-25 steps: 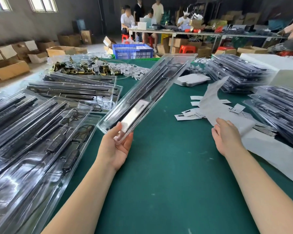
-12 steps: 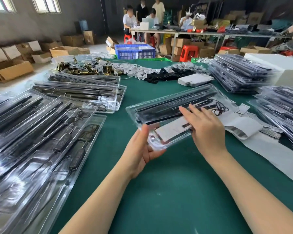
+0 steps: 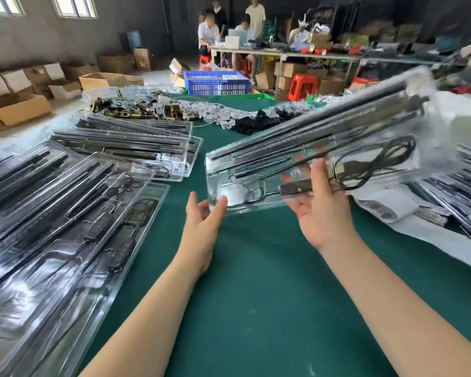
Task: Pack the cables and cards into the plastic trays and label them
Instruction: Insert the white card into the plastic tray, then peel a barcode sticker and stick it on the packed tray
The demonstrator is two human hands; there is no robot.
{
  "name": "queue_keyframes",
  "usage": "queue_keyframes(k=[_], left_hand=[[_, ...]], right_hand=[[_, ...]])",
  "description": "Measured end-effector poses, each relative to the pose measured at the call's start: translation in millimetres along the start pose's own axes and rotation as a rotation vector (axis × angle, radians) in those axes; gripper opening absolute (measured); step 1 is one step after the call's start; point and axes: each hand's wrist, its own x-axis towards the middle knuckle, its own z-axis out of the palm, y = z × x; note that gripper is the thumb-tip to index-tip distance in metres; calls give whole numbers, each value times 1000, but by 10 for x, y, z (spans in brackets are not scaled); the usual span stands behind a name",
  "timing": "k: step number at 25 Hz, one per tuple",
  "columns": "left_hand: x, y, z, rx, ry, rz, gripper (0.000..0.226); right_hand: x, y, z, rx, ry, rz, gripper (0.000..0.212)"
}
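A tray (image 3: pixel 324 148) is above the table (image 3: pixel 256 268), between tray stacks left (image 3: pixel 65 213) and right (image 3: pixel 457 191).

single head-worn wide-angle view, looking forward and down, close over green table (image 3: pixel 256 295), workshop beyond

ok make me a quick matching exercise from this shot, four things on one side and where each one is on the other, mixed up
Things:
1. clear tray
2. blue crate
3. red stool
4. brass hardware pile

Places:
A. on the floor past the table's far edge
B. far left part of the green table
C. held up over the table, the right hand gripping it
D. by the far worktable

Pairs: 1-C, 2-A, 3-D, 4-B
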Motion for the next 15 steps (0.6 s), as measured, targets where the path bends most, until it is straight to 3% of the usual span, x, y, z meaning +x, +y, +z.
queue_keyframes(k=[3,6,8,11,15], left_hand=[[92,-7,-123,98,196,146,77],[139,-18,-177,-190,218,113,40],[143,-2,-211,-275,272,92,34],[161,29,-248,-256,347,132,32],[133,37,-263,-147,432,135,29]], right_hand=[[59,50,-79,158,13,150,39],[143,139,-194,33,-2,300,50],[199,180,-260,-120,67,323,51],[306,132,-447,-76,261,213,36],[416,35,-640,-301,301,207,21]])
